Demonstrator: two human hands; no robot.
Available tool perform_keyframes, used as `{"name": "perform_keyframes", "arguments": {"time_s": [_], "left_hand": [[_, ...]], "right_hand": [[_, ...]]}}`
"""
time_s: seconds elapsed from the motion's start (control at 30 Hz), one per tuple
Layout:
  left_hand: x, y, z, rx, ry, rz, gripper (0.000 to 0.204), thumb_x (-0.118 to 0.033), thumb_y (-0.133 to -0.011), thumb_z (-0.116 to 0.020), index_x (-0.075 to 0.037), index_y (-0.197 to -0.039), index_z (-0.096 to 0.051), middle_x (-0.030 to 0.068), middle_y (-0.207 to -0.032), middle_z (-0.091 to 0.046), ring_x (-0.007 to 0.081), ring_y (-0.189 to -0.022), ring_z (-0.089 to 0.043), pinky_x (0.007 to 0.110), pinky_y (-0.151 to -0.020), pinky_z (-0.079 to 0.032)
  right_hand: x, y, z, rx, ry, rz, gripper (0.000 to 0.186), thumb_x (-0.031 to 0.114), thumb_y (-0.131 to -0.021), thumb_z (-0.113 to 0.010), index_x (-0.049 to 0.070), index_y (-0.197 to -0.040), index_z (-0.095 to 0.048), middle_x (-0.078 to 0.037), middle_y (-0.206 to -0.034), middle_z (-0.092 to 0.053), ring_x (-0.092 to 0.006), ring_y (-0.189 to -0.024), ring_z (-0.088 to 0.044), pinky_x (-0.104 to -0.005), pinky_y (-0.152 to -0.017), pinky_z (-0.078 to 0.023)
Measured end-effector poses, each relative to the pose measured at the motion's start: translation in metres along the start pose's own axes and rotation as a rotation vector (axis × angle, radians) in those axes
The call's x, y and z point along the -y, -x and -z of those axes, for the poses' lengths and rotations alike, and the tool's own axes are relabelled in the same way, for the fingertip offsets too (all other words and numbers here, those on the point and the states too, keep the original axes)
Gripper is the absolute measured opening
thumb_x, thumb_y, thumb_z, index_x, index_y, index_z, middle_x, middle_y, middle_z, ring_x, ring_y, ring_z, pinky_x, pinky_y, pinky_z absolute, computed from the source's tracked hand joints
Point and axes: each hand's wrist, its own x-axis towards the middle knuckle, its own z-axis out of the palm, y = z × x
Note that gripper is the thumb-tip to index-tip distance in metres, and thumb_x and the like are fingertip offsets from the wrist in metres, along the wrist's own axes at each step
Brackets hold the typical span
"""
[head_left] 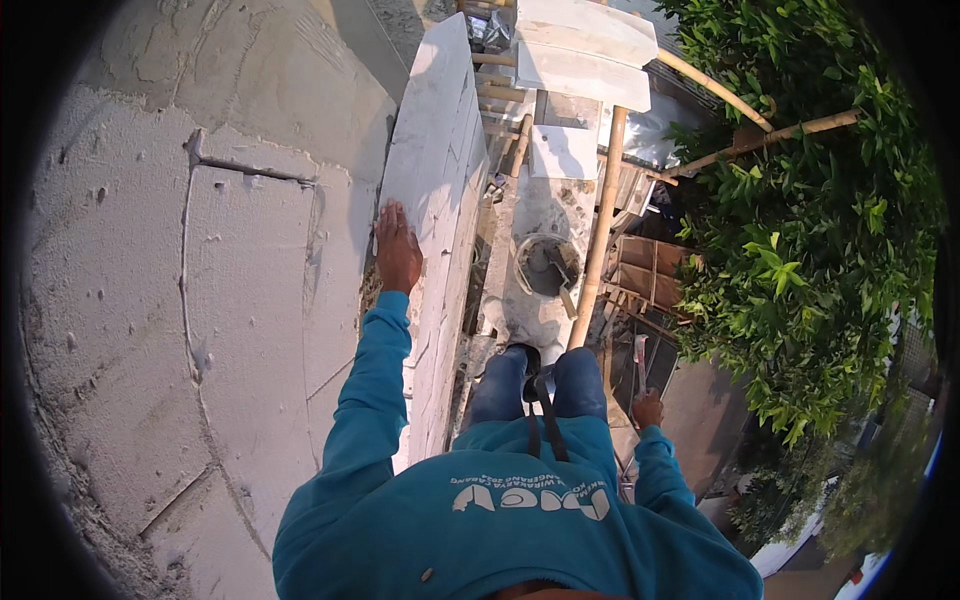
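My left hand (397, 248) lies flat on the top of a pale block wall (432, 130), its fingers stretched out and holding nothing. Down at my right side, my right hand (648, 408) is closed around a slim long tool (640, 362) with a pale, reddish upper part; its exact kind is too small to tell. In front of my feet stands a round bucket (524, 262) with grey mortar inside. A trowel (568, 302) rests at the bucket's near right rim, with its handle sticking out.
I stand on a narrow plank scaffold (505, 318) beside the wall. A bamboo pole (600, 230) runs along its right side, with a drop beyond. Pale blocks (585, 60) lie across the far end, near a white slab (564, 152). Leafy branches (800, 230) hang at right.
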Motion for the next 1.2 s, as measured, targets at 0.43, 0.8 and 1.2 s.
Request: {"name": "perform_keyframes", "arguments": {"time_s": [0.43,0.8,1.2], "left_hand": [[-0.004,0.003,0.014,0.039,-0.134,0.007,0.048,-0.013,-0.098,-0.048,-0.002,-0.145,-0.04,0.0133,-0.154,-0.034,0.0329,-0.142,-0.031,0.044,-0.118,-0.027],[0.004,0.007,0.006,0.146,-0.19,0.261,0.05,-0.036,-0.101,-0.043,-0.014,-0.146,-0.042,0.0089,-0.15,-0.041,0.0306,-0.138,-0.039,0.048,-0.112,-0.037],[-0.006,0.01,0.0,-0.085,-0.334,0.316,0.077,-0.066,-0.091,-0.043,-0.01,-0.143,-0.047,0.0198,-0.136,-0.055,0.0319,-0.126,-0.052,0.056,-0.107,-0.038]], "right_hand": [[0.216,-0.233,-0.06,-0.094,-0.031,0.45,0.048,0.027,-0.086,-0.064,0.016,-0.13,-0.052,-0.021,-0.111,-0.064,-0.0386,-0.108,-0.061,-0.0493,-0.09,-0.048],[0.301,-0.378,-0.103,-0.127,0.14,0.497,0.043,0.024,-0.083,-0.063,0.009,-0.123,-0.056,-0.021,-0.11,-0.066,-0.039,-0.103,-0.064,-0.0504,-0.088,-0.051],[0.335,-0.568,-0.201,-0.384,0.115,0.839,0.044,0.012,-0.088,-0.055,0.02,-0.131,-0.052,-0.016,-0.114,-0.062,-0.0372,-0.109,-0.06,-0.0484,-0.09,-0.05]]}}
